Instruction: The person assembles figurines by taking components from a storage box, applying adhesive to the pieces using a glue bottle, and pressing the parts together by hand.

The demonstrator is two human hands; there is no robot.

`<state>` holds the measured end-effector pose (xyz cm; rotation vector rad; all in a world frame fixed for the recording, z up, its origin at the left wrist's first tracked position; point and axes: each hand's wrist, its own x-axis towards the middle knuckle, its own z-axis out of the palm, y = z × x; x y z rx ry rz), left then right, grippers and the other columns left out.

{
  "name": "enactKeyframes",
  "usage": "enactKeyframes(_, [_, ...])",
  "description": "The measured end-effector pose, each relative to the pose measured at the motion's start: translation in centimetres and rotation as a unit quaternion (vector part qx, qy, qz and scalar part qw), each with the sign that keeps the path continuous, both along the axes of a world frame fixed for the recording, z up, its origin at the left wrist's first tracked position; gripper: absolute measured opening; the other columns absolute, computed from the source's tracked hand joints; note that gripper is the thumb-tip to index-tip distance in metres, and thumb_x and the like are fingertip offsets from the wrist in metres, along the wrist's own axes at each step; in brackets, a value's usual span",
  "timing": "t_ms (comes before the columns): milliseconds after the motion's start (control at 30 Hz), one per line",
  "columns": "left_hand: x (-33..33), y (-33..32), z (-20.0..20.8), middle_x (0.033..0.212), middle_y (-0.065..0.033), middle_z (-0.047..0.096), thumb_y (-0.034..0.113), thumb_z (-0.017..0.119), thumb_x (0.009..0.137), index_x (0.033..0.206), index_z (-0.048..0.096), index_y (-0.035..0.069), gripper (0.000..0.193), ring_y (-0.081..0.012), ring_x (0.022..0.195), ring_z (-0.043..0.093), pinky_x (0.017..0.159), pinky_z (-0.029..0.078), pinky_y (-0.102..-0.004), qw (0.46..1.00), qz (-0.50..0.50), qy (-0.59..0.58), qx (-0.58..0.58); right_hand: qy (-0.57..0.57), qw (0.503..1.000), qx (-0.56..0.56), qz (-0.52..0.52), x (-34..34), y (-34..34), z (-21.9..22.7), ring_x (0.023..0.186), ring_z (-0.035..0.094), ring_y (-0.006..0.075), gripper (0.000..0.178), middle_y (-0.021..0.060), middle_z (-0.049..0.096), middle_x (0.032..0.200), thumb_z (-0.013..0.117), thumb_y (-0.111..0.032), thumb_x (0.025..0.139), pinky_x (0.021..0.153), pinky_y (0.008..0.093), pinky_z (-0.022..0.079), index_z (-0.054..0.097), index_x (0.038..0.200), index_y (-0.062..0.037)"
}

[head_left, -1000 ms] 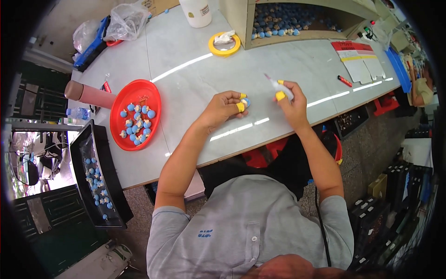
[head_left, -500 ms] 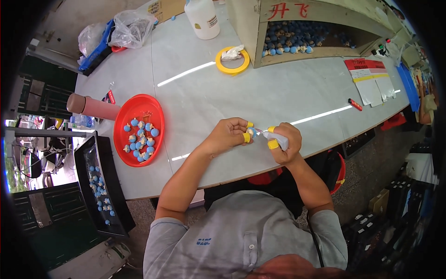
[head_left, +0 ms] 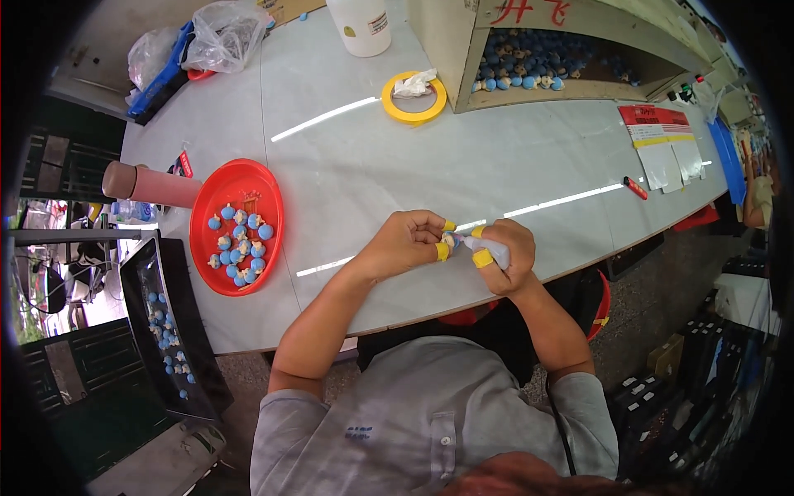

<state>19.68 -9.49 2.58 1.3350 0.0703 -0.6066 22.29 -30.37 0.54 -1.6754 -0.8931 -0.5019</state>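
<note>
A pale grey worktop (head_left: 347, 174), crossed by seams and bright streaks of reflected light, is seen from above, its edges bent by the lens. Over its near edge a small blue-and-cream piece (head_left: 450, 240) is pinched between the yellow-wrapped fingers of the left hand (head_left: 405, 240), which are parted only by its width. A translucent squeeze bottle (head_left: 495, 250) is gripped in the curled fingers of the right hand (head_left: 516, 252), its tip pointed at the piece; whether the two are touching cannot be told. To the left, similar pieces are held in a round red tray (head_left: 240, 176), beside which a pink flask (head_left: 169, 187) is laid. More are contained in a black tray (head_left: 194, 355) past the worktop's left end. Farther back, a crumpled white tissue (head_left: 415, 83) is rested on a yellow ring (head_left: 413, 117), near a white bottle (head_left: 360, 29). A cabinet (head_left: 442, 50) is filled on its open shelf with blue pieces. At the right, red-and-white papers (head_left: 657, 124) are spread near a red marker (head_left: 635, 188); below, a grey floor (head_left: 641, 314) is glimpsed.
</note>
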Motion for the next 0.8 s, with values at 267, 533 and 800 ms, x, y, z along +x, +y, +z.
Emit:
enactKeyframes(267, [-0.07, 0.11, 0.00, 0.093, -0.0065, 0.065, -0.001, 0.068, 0.081, 0.108, 0.060, -0.007, 0.029, -0.0081, 0.084, 0.062, 0.073, 0.051, -0.0215, 1.000, 0.000, -0.002, 0.013, 0.001, 1.000, -0.003, -0.006, -0.10, -0.04, 0.15, 0.045, 0.047, 0.0213, 0.017, 0.0093, 0.058, 0.062, 0.066, -0.006, 0.069, 0.044, 0.0323, 0.035, 0.059, 0.083, 0.0004])
enactKeyframes(533, [-0.12, 0.09, 0.17, 0.094, -0.0089, 0.066, -0.003, 0.066, 0.081, 0.107, 0.058, -0.006, 0.027, -0.0105, 0.084, 0.063, 0.072, 0.052, -0.0229, 0.999, 0.021, 0.026, -0.010, -0.043, 0.998, -0.018, -0.030, -0.26, 0.05, 0.34, 0.044, 0.047, 0.0210, 0.016, 0.0090, 0.059, 0.064, 0.066, -0.007, 0.068, 0.044, 0.0316, 0.036, 0.059, 0.082, 0.0001])
enactKeyframes(800, [-0.08, 0.25, -0.31, 0.094, -0.0107, 0.066, -0.005, 0.062, 0.083, 0.109, 0.055, -0.005, 0.027, -0.0127, 0.084, 0.065, 0.069, 0.052, -0.0246, 0.999, 0.022, 0.017, -0.026, -0.056, 0.997, -0.034, -0.038, -0.49, 0.04, 0.59, 0.044, 0.046, 0.0196, 0.015, 0.0060, 0.059, 0.064, 0.065, -0.008, 0.067, 0.044, 0.0308, 0.034, 0.058, 0.079, -0.0015])
